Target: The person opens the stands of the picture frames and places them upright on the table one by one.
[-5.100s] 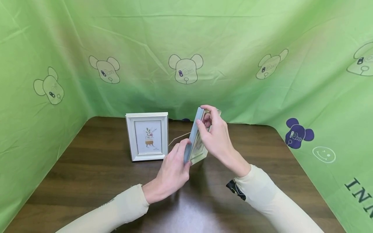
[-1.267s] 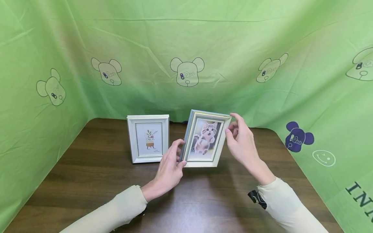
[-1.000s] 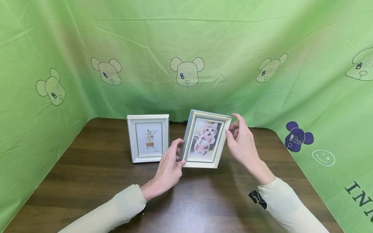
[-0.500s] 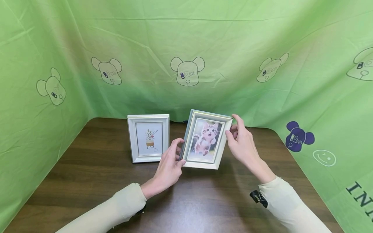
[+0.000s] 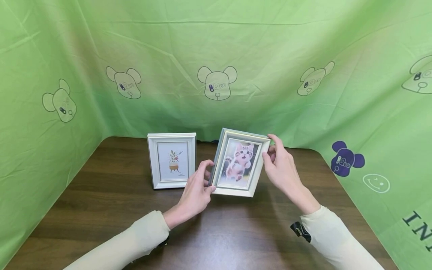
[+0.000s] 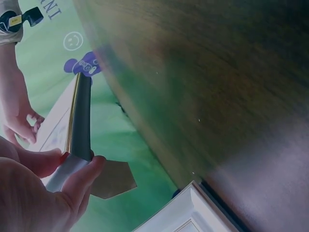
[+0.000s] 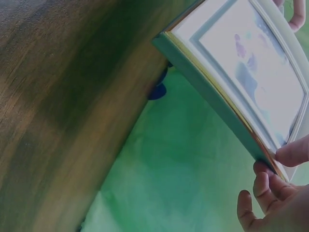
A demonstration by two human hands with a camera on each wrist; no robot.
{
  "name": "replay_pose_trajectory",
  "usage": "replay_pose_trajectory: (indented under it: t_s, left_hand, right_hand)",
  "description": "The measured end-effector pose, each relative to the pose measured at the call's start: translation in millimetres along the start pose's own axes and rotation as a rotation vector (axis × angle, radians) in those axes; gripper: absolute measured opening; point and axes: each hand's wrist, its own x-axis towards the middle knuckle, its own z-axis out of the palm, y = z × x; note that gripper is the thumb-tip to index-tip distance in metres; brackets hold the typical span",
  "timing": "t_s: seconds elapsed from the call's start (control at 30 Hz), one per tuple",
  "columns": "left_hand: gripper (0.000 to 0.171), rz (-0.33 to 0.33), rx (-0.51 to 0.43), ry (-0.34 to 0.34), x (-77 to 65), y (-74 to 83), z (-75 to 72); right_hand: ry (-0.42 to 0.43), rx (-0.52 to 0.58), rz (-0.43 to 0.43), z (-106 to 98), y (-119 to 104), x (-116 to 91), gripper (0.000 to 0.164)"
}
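A white picture frame with a kitten photo (image 5: 238, 161) is held up over the table, tilted, its front towards me. My left hand (image 5: 195, 191) pinches its lower left edge, thumb on the front and fingers behind. At the upper right corner my right hand (image 5: 282, 167) pinches the frame, thumb in front; the right wrist view shows its fingers (image 7: 270, 186) curled at the back edge. Behind the held frame, the left wrist view shows a brown stand flap (image 6: 115, 179). A second white frame with a potted-plant picture (image 5: 172, 183) stands upright to the left, partly covered by my left hand.
Both frames are over a dark wooden table (image 5: 111, 210). A green curtain (image 5: 162, 105) printed with bear heads surrounds its back and sides, hanging close behind the frames. A black strap (image 5: 300, 231) sits at my right wrist.
The kitten frame was nearly edge-on five seconds ago and has turned its front towards me. My right hand moved right with it. In the last second the frame shifted only slightly.
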Motion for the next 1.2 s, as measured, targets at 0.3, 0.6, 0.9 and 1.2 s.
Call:
replay_pose_trajectory:
  t_s: [0.3,0.6,0.9,1.2]
  left_hand:
    - [0.072,-0.018,-0.016,-0.037,3.6,0.4,-1.9]
    - [0.067,0.010,-0.017,-0.059,10.8,-1.0,0.3]
    - [0.055,0.013,0.051,-0.053,16.9,-3.3,3.0]
    - [0.040,0.013,0.039,-0.033,25.1,-11.6,8.7]
  right_hand:
    - [0.019,-0.019,-0.020,-2.4,-1.7,-3.2,0.057]
    - [0.032,-0.012,-0.009,-3.0,1.5,-4.7,0.057]
    - [0.041,-0.040,-0.024,-3.3,2.8,-5.0,0.057]
    - [0.054,-0.066,-0.071,-2.0,4.5,-3.8,0.060]
